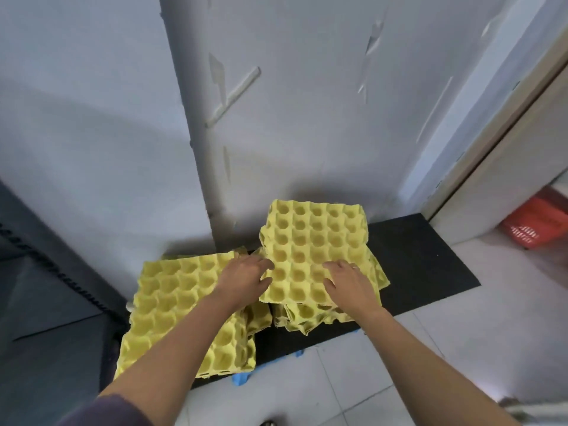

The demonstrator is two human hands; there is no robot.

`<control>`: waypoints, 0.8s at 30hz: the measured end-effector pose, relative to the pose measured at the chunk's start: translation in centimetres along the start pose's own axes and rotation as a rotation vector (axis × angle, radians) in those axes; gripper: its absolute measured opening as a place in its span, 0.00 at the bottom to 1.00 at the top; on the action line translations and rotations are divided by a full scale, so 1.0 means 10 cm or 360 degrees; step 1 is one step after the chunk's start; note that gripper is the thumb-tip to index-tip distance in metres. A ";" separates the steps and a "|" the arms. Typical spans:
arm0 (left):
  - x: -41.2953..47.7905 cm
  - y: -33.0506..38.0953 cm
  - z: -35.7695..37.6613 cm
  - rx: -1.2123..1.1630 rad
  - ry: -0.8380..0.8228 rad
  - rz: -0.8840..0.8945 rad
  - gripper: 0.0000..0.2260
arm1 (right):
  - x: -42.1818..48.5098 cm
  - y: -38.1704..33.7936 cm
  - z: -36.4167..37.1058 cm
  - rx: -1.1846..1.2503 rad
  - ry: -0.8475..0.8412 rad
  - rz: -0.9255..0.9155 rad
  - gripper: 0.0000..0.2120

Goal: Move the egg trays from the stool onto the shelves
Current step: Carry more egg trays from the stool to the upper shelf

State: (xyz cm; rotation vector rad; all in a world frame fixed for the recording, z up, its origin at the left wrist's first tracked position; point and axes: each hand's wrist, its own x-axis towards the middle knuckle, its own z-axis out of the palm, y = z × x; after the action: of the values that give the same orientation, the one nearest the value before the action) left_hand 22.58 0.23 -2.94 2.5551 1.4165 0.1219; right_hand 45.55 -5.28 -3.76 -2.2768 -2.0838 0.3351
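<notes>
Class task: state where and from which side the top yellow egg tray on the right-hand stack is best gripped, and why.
Probably the top egg tray by its two opposite side edges, one hand each side, from above. It is wide, flat, thin and cupped, offering no central grip. Left hand and right hand rest near its near corners.

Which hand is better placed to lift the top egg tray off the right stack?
Probably the right hand: it lies flat on the top tray of the right stack, over its near cups. The left hand only touches that tray's left edge, reaching across the left stack.
</notes>
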 end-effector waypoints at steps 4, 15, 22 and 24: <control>0.40 0.00 0.30 -0.0062 -0.0241 -0.0127 0.22 | 0.19 0.32 0.15 0.0070 -0.0050 0.0369 0.23; 0.76 0.03 0.92 -0.1168 -0.0519 -0.1148 0.39 | 0.55 0.64 0.50 0.0561 -0.0120 0.1046 0.34; 0.80 0.02 0.92 -0.1361 -0.0346 -0.1351 0.30 | 0.62 0.75 0.44 0.0748 -0.0105 0.1248 0.39; 0.79 0.03 0.87 -0.1458 -0.0308 -0.1365 0.28 | 0.64 0.76 0.37 0.0791 -0.0053 0.1238 0.38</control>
State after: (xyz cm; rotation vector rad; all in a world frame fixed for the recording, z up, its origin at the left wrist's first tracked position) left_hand 28.55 5.45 -11.55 1.1126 1.6984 0.2813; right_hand 52.83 -0.15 -9.51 -2.6045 -0.8661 0.7974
